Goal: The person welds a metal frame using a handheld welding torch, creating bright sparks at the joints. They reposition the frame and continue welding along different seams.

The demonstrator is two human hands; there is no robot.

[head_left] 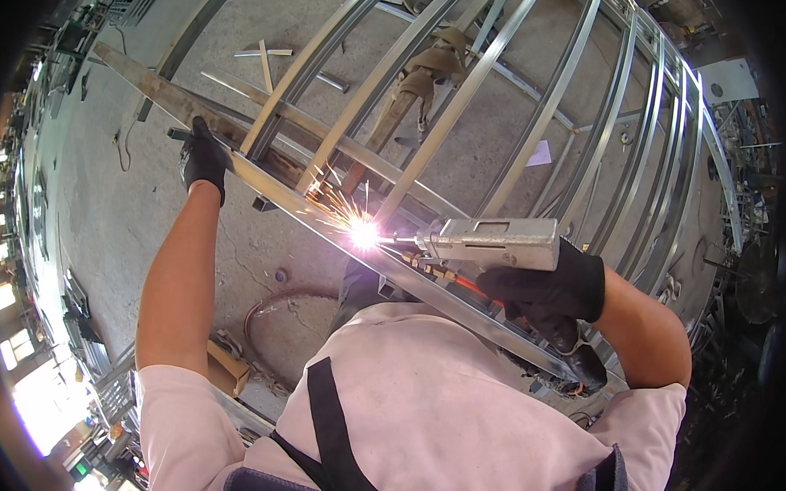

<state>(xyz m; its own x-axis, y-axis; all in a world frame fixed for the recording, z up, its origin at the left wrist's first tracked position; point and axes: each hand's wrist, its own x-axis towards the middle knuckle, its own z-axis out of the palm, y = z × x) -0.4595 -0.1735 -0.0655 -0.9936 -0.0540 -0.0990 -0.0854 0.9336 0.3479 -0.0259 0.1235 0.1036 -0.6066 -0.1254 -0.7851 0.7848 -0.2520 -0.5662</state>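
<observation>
My right hand, in a black glove, is closed around a boxy silver welding torch. The torch's tip meets the long near rail of a metal frame, where a white-violet glare throws orange sparks up and to the left. That glare hides the joint itself. At the rail's left end, my left hand, also black-gloved, grips the metal, its fingers partly hidden. Several parallel square-tube bars run away from this rail toward the far side.
A brown cloth-like bundle lies among the bars. Loose metal offcuts are scattered on the concrete floor. Near my legs are a coiled hose and a cardboard box. A pale sheet shows between bars.
</observation>
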